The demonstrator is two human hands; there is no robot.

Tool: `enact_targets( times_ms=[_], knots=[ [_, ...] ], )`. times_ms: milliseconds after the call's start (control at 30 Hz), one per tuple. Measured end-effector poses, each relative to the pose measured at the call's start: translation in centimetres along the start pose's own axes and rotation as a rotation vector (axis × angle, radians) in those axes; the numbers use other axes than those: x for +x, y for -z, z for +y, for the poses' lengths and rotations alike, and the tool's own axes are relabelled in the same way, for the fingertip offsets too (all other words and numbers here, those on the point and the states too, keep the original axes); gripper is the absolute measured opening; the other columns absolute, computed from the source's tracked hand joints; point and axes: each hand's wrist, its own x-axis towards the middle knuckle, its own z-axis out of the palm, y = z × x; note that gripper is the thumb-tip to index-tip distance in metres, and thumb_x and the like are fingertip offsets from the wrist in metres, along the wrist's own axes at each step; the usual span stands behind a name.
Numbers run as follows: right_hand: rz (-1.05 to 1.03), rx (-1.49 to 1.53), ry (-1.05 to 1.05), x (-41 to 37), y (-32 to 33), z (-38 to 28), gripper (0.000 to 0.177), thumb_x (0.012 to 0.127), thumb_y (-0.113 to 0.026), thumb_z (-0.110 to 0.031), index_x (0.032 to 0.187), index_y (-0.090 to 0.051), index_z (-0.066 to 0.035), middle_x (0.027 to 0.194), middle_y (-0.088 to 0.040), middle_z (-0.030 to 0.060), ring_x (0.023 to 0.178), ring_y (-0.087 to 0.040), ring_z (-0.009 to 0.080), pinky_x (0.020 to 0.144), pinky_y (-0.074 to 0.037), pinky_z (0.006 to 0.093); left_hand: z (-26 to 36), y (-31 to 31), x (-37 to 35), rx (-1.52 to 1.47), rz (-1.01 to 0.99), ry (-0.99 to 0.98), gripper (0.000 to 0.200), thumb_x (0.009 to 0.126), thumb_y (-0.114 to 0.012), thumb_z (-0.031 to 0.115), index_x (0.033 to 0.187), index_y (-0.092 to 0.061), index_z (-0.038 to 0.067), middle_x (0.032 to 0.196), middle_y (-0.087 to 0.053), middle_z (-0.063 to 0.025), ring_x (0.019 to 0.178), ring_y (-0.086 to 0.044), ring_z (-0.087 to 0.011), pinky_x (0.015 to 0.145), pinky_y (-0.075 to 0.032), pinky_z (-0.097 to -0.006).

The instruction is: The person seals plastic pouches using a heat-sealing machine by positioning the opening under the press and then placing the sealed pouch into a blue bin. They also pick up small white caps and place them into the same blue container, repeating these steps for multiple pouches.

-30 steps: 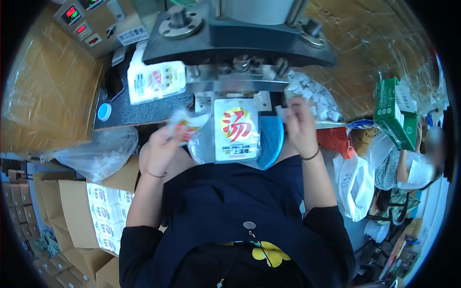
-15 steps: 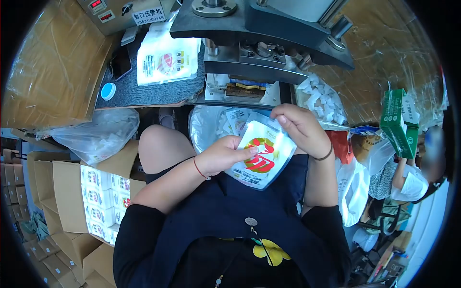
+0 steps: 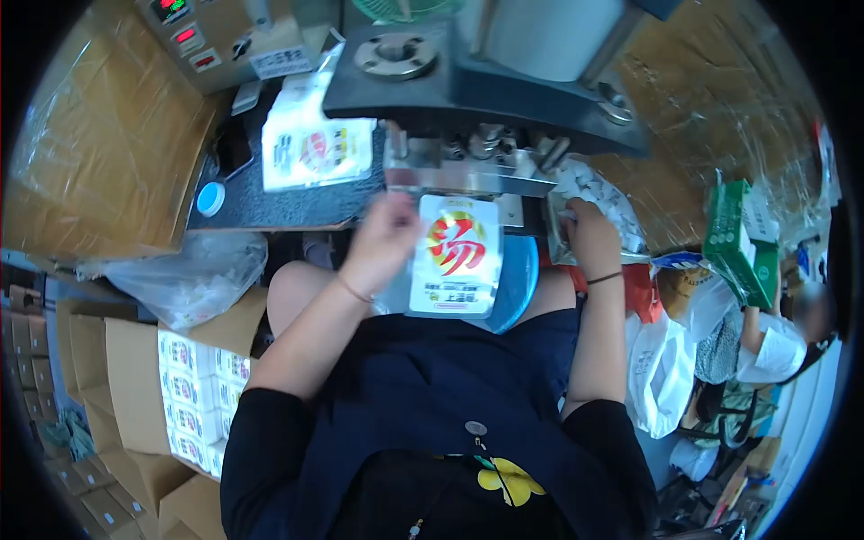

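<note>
A flat white pouch (image 3: pixel 454 261) with large red lettering hangs upright, its top edge against the front of the press machine's jaw (image 3: pixel 486 177). Beside the pouch's upper left edge is my left hand (image 3: pixel 387 241), smeared by motion, so its grip cannot be made out. My right hand (image 3: pixel 594 238) reaches to the tray of small white plastic pieces (image 3: pixel 598 193) right of the jaw. Its fingers are curled together at the tray's near left side; what they hold, if anything, is hidden.
A stack of similar pouches (image 3: pixel 315 153) lies on the dark mat, near a blue-rimmed cap (image 3: pixel 211 199) and a phone (image 3: pixel 236 153). Under the pouch sits a blue tub (image 3: pixel 520 283). A carton (image 3: pixel 135 387) holds packed pouches at left. Another person (image 3: pixel 765 346) is at right.
The pouch has moved up from my lap to the machine's jaw and turned upright. My left hand has risen leftward off its face. My right hand has left the pouch for the tray.
</note>
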Motion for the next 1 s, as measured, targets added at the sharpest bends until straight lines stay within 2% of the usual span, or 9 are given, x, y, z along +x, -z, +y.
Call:
enact_targets(
  times_ms=[100, 200, 333, 400, 467, 567, 767, 900, 1000],
  knots=[
    [0.066, 0.014, -0.068, -0.7, -0.2, -0.4, 0.024, 0.091, -0.067, -0.021, 0.111, -0.066, -0.008, 0.102, -0.069, 0.0171, 0.093, -0.067, 0.0381, 0.078, -0.054, 0.0478, 3.8, 6.0, 4.1, 0.681, 0.528, -0.411, 0.054, 0.096, -0.064, 0.022, 0.142, -0.047, 0.000, 0.142, -0.048, -0.0297, 0.132, -0.049, -0.0433, 0.108, -0.041, -0.0489],
    [0.197, 0.049, 0.016, -1.2, 0.8, 0.1, 0.024, 0.091, -0.068, -0.021, 0.109, -0.066, -0.006, 0.101, -0.068, 0.0180, 0.092, -0.066, 0.0388, 0.077, -0.054, 0.0481, -0.9, 11.2, 4.4, 1.420, 0.234, -0.320, 0.065, 0.095, -0.066, 0.030, 0.149, -0.044, 0.004, 0.155, -0.036, -0.0302, 0.142, -0.036, -0.0495, 0.115, -0.033, -0.0552],
    [0.448, 0.390, 0.044, -2.7, 2.7, -0.8, 0.015, 0.094, -0.064, -0.013, 0.104, -0.065, -0.003, 0.093, -0.067, 0.0176, 0.085, -0.065, 0.0357, 0.074, -0.051, 0.0428, 0.9, 8.4, -2.2, 1.371, 0.032, -0.513, 0.046, 0.092, -0.066, 0.020, 0.134, -0.059, 0.004, 0.136, -0.058, -0.0234, 0.126, -0.056, -0.0410, 0.104, -0.046, -0.0483],
    [0.308, 0.548, -0.069, -3.6, 3.1, -2.3, 0.014, 0.095, -0.061, -0.010, 0.104, -0.065, -0.001, 0.092, -0.066, 0.0179, 0.084, -0.065, 0.0356, 0.074, -0.051, 0.0406, 0.6, 8.6, -4.7, 1.014, 0.105, -0.378, 0.032, 0.096, -0.062, 0.013, 0.126, -0.065, 0.002, 0.120, -0.069, -0.0214, 0.113, -0.066, -0.0321, 0.098, -0.051, -0.0394],
    [0.184, 0.631, -0.022, -3.7, 2.4, -4.1, 0.015, 0.094, -0.063, -0.010, 0.104, -0.066, 0.000, 0.093, -0.067, 0.0185, 0.085, -0.065, 0.0363, 0.075, -0.051, 0.0410, 1.6, 7.1, -5.5, 0.042, 0.154, 0.041, 0.027, 0.100, -0.062, 0.014, 0.123, -0.067, 0.001, 0.113, -0.073, -0.0166, 0.106, -0.069, -0.0196, 0.094, -0.052, -0.0344],
    [0.031, 0.635, 0.483, -2.7, 2.8, -9.4, 0.010, 0.091, -0.066, -0.009, 0.098, -0.066, -0.002, 0.091, -0.066, 0.0156, 0.087, -0.063, 0.0375, 0.078, -0.052, 0.0439, 1.2, 5.1, -6.0, 0.222, 0.004, -0.035, 0.019, 0.094, -0.071, 0.013, 0.106, -0.075, 0.000, 0.097, -0.076, -0.0083, 0.085, -0.069, -0.0118, 0.078, -0.054, -0.0271],
    [0.072, 1.064, 0.227, -1.4, 4.6, -13.9, 0.012, 0.093, -0.068, -0.009, 0.100, -0.068, 0.000, 0.090, -0.067, 0.0103, 0.079, -0.062, 0.0218, 0.071, -0.049, 0.0332, 4.0, -1.4, -6.3, 0.162, -0.175, 0.097, 0.020, 0.092, -0.074, 0.018, 0.101, -0.076, 0.000, 0.082, -0.075, -0.0051, 0.074, -0.065, -0.0070, 0.068, -0.052, -0.0265],
    [0.094, 0.640, 0.460, -1.1, 4.9, -12.2, 0.018, 0.094, -0.070, -0.022, 0.097, -0.071, -0.004, 0.090, -0.072, 0.0105, 0.082, -0.065, 0.0306, 0.075, -0.052, 0.0393, 4.7, -3.6, -7.4, -0.309, -0.403, 0.327, 0.034, 0.101, -0.068, 0.027, 0.114, -0.072, -0.005, 0.100, -0.075, -0.0070, 0.090, -0.068, -0.0100, 0.082, -0.055, -0.0270],
    [-0.231, 0.685, 0.478, -1.4, 5.3, -10.2, 0.019, 0.095, -0.066, -0.022, 0.101, -0.070, -0.004, 0.095, -0.072, 0.0128, 0.087, -0.066, 0.0327, 0.077, -0.052, 0.0410, 4.9, -4.5, -7.8, -0.509, -0.598, 0.513, 0.034, 0.100, -0.067, 0.020, 0.125, -0.067, -0.004, 0.113, -0.073, -0.0089, 0.101, -0.068, -0.0128, 0.092, -0.054, -0.0302]
  ],
)
